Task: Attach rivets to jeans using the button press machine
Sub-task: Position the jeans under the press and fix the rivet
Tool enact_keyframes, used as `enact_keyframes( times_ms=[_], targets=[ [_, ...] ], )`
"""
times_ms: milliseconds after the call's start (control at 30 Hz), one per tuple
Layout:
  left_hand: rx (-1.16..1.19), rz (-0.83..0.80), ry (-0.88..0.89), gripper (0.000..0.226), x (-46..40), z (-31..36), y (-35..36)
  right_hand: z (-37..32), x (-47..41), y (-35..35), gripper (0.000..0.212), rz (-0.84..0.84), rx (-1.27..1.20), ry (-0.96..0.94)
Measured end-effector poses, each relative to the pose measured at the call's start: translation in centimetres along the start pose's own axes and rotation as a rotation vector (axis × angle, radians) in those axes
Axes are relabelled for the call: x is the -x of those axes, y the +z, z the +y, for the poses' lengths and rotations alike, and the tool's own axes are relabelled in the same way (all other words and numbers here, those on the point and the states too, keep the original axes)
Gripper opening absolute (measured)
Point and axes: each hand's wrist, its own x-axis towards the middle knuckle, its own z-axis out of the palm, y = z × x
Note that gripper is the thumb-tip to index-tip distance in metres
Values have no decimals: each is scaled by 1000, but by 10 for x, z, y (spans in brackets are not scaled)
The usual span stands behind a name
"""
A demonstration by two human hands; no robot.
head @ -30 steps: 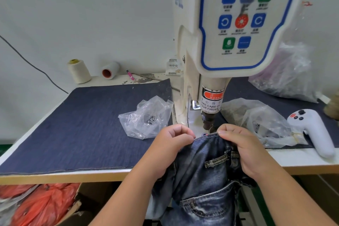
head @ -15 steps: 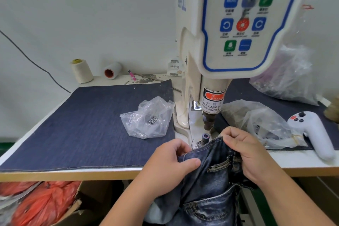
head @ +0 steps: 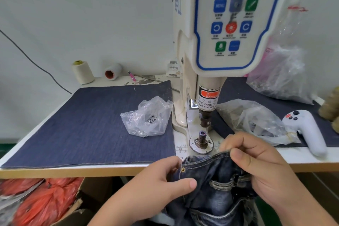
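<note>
Dark blue jeans (head: 214, 194) hang over the table's front edge, waistband up. A brass rivet (head: 182, 169) shows at the left corner of the pocket. My left hand (head: 161, 187) pinches the denim just below and left of that rivet. My right hand (head: 256, 167) grips the waistband at the right. The button press machine (head: 225, 29) stands behind, its upper punch (head: 205, 118) raised over the bare lower die (head: 202, 138). The jeans lie in front of the die, clear of it.
A clear bag of rivets (head: 148, 118) lies on the denim mat (head: 91, 124) at the left. More plastic bags (head: 253, 117) and a white handheld controller (head: 308, 130) sit at the right. Thread cones (head: 82, 71) stand at the back. Red bags (head: 42, 200) lie under the table.
Both hands pulled the jeans back from under the punch toward me. The lower die is now uncovered and a rivet shows on the pocket corner.
</note>
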Motion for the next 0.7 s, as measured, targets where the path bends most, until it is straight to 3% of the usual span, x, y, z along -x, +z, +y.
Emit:
enact_keyframes(
  times_ms=[200, 333, 433, 533, 600, 700],
  targets=[
    [294, 191, 201, 33, 0, 1, -3, 0, -10, -8, 46, 41, 142, 11],
    [335, 182, 150, 21, -25, 9, -14, 12, -31, -19, 20, 89, 187, 111],
    [356, 151, 69, 6, -43, 9, -22, 23, -43, -22, 18, 98, 185, 151],
    [380, 132, 54, 10, -51, 6, -25, 30, -48, -19, 19, 104, 161, 182],
    [292, 133, 99, 29, -50, 1, -26, 31, -46, -17, 21, 80, 152, 192],
    [236, 16, 191, 38, -39, -5, -26, 32, -37, -16, 22, 1, 155, 191]
  ],
)
